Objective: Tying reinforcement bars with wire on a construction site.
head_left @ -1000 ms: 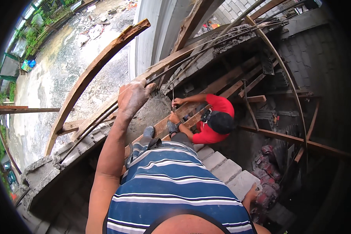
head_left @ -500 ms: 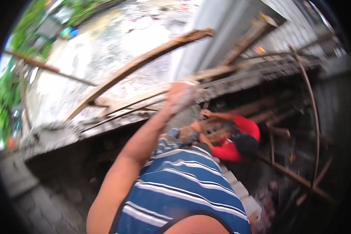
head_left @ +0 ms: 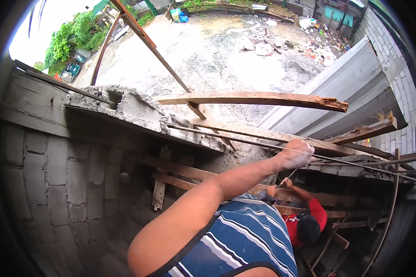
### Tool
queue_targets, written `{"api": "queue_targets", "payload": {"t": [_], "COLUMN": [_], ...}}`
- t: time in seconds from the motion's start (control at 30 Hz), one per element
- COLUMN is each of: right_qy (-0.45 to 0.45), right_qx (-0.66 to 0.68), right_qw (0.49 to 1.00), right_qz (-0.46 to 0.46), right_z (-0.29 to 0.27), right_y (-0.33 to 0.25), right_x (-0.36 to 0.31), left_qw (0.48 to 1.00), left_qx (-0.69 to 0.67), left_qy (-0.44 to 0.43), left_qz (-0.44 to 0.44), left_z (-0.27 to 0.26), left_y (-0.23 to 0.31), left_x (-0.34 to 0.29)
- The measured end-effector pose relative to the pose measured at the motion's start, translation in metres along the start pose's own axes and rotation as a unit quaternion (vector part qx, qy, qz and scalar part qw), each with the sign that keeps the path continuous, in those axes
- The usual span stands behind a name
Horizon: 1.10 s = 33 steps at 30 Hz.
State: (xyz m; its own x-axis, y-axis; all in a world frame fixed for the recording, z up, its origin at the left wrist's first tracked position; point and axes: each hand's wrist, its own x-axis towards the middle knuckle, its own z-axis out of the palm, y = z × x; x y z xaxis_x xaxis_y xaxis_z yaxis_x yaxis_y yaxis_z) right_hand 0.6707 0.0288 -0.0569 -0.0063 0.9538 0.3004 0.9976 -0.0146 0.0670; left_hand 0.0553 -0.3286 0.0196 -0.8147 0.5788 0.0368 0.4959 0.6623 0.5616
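Observation:
My left arm reaches across to the right over my striped shirt. My left hand (head_left: 298,153) is closed around a thin steel rod (head_left: 238,140) that runs along the broken concrete ledge (head_left: 143,113); its fingertips are mostly hidden. Dust whitens the knuckles. Just beyond the hand lies a long wooden beam (head_left: 245,129). My right hand is out of sight. Below my hand, a co-worker in a red shirt (head_left: 318,213) and dark cap holds a thin bar (head_left: 290,175) with both hands.
A rough plank (head_left: 245,98) and a slanting timber post (head_left: 155,48) stand past the ledge. Corrugated metal sheeting (head_left: 342,87) leans at the right. A grey block wall (head_left: 60,184) drops away on the left. Wooden boards (head_left: 194,173) cross the dark space below.
My view has swung, so the ledge and yard appear farther left and higher. My left hand now shows farther right and lower. The co-worker also appears lower and to the right.

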Motion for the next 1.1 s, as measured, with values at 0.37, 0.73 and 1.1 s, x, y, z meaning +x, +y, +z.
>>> {"api": "queue_targets", "payload": {"t": [0.37,0.73,1.1], "right_qy": [-0.022,-0.101,-0.092], "right_qx": [-0.041,-0.045,-0.061], "right_qw": [0.998,0.976,0.975], "right_qz": [0.045,0.189,0.192], "right_z": [-0.011,-0.062,-0.051], "right_y": [0.088,0.107,0.121], "right_x": [0.014,-0.025,-0.013], "left_qw": [0.998,0.997,0.998], "left_qx": [-0.042,0.061,0.055], "left_qy": [0.009,-0.021,0.009], "left_qz": [0.038,-0.036,-0.031], "left_z": [0.018,-0.005,0.005], "left_y": [0.002,0.032,0.03], "left_x": [0.011,0.015,0.012]}}
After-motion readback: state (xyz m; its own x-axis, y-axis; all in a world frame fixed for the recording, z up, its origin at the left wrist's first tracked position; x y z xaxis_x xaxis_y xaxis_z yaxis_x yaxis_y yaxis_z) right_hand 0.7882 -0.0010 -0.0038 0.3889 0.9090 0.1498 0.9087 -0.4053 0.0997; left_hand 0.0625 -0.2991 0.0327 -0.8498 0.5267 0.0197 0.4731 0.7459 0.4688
